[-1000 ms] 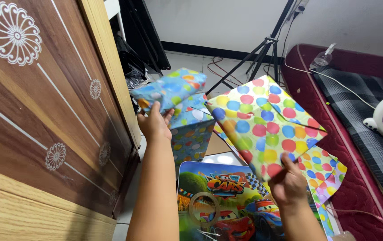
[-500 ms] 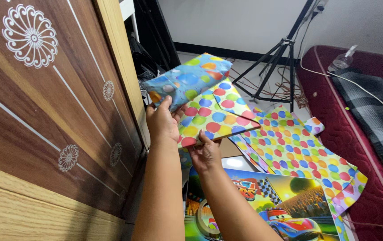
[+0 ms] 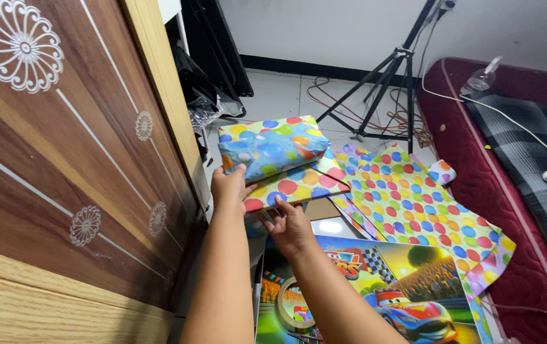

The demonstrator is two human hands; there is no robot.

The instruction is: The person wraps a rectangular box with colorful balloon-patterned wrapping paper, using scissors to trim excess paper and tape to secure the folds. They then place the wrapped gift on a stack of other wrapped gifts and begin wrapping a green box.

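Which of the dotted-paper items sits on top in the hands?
The blue polka-dot wrapped parcel: it rests on the flat yellow dotted parcel, which both hands hold. The loose yellow dotted wrapping sheet lies flat below, untouched.

The room is evenly and brightly lit; glare is seen on the glossy board (image 3: 375, 280); edges are slightly stretched.

The wooden cabinet (image 3: 76, 159) walls off the left just beside the left hand (image 3: 230, 188), black bags (image 3: 200, 89) and a tripod (image 3: 391, 83) with cables block the far floor, the mattress (image 3: 509, 210) closes the right, leaving bare tiles (image 3: 280, 95) between.
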